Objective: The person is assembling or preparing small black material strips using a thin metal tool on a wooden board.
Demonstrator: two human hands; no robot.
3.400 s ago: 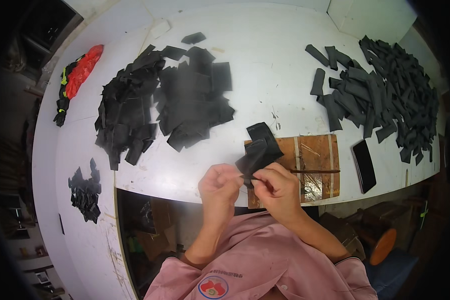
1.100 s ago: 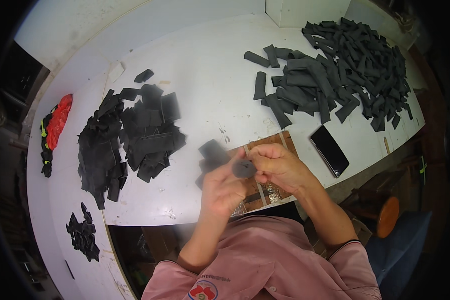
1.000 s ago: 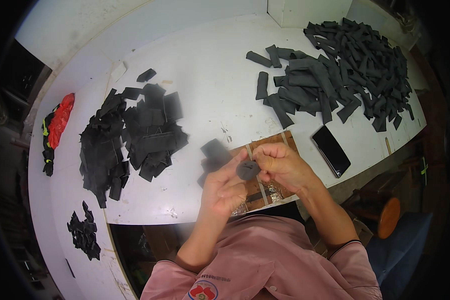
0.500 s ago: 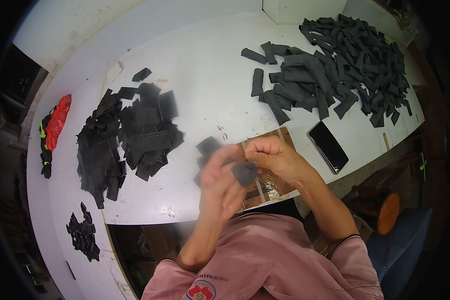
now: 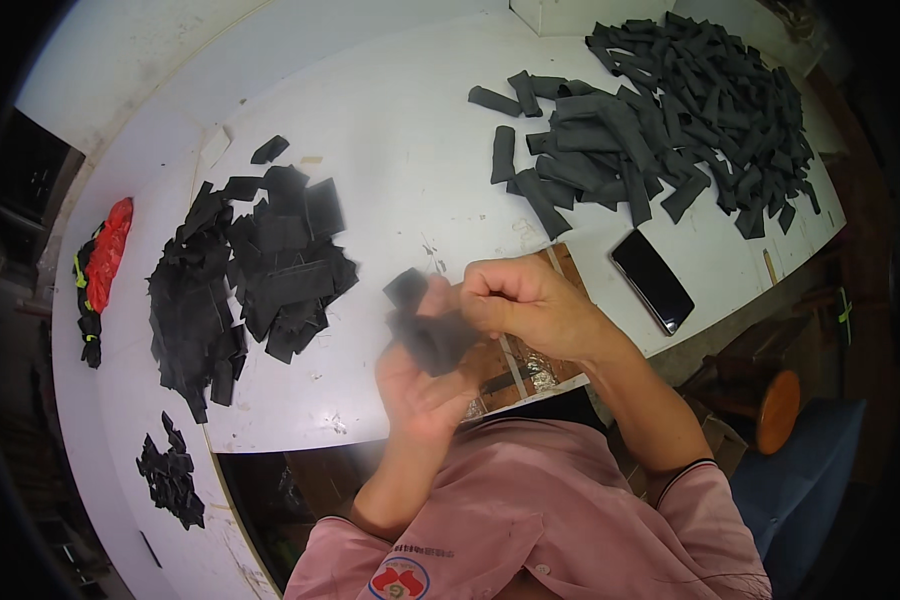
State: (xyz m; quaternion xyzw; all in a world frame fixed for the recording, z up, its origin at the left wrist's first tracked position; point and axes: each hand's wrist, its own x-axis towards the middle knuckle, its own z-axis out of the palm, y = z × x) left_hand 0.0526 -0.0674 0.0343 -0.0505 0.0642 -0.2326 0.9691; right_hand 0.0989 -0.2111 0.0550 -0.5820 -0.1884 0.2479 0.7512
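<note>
A small dark grey fabric piece (image 5: 436,345), blurred by motion, is held in front of me over the table's near edge. My left hand (image 5: 418,395) grips it from below, its fingers partly covered by the cloth. My right hand (image 5: 535,305) is closed in a pinch at the piece's right edge; its fingertips are turned away, so the exact grip is hard to see. Just beyond my left hand, another dark fabric piece (image 5: 406,287) lies on the table, partly hidden.
Flat black pieces (image 5: 288,265) lie heaped at left, with a smaller pile of scraps (image 5: 171,475) nearer me. Rolled dark grey fabric tubes (image 5: 610,145) are piled at far right. A black phone (image 5: 652,282) rests near the right edge. A red plastic bag (image 5: 110,255) sits far left.
The fabric piece has moved left and down with my left hand and shows more of its surface. My right hand has shifted slightly left and stays pinched.
</note>
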